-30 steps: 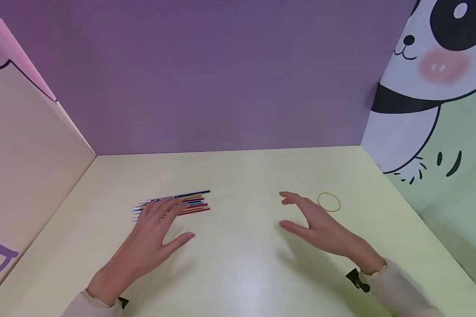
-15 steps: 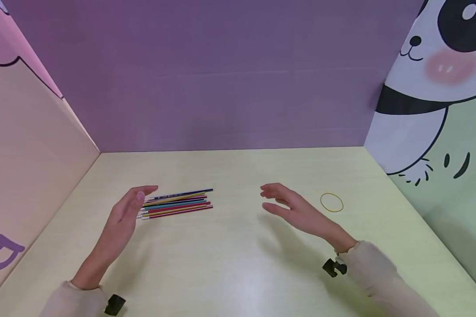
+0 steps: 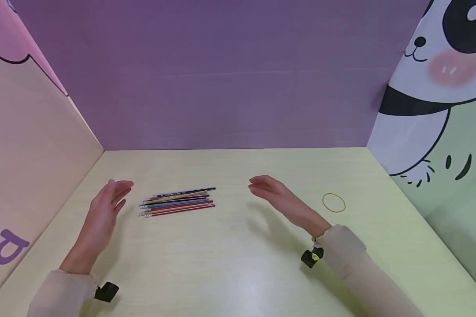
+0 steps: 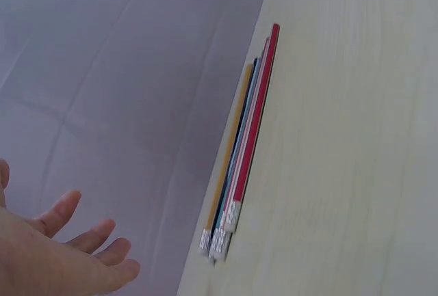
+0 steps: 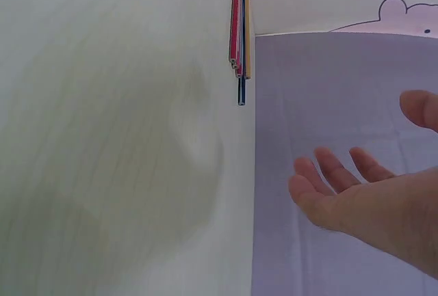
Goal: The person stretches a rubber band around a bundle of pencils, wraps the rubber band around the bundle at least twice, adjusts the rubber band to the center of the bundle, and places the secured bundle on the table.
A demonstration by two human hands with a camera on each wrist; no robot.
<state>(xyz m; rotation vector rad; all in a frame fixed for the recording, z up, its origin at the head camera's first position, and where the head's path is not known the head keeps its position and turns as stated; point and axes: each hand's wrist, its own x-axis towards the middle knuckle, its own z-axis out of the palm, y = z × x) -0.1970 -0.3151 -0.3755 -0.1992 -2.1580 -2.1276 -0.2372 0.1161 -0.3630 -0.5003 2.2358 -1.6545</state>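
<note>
Several pencils (image 3: 178,202) in red, yellow, blue and dark colours lie side by side on the table, their white eraser ends toward the left. To their left, my left hand (image 3: 101,213) is held above the table with relaxed fingers, apart from the pencils and holding nothing. My right hand (image 3: 279,198) hovers to the right of the pencils, fingers loosely bent, also holding nothing. A thin yellow rubber band (image 3: 334,202) lies in a loop on the table, right of the right hand. In the left wrist view the eraser ends of the pencils (image 4: 246,145) show clearly.
The pale wooden table (image 3: 230,255) meets a purple back panel (image 3: 238,79). A left side panel (image 3: 31,145) and a right side panel (image 3: 460,211) with cartoon prints border it. Small black devices sit at both wrists.
My left hand has moved left, off from above the pencils, which are now fully visible. The right hand has moved left, away from the rubber band. The view has shifted slightly.
</note>
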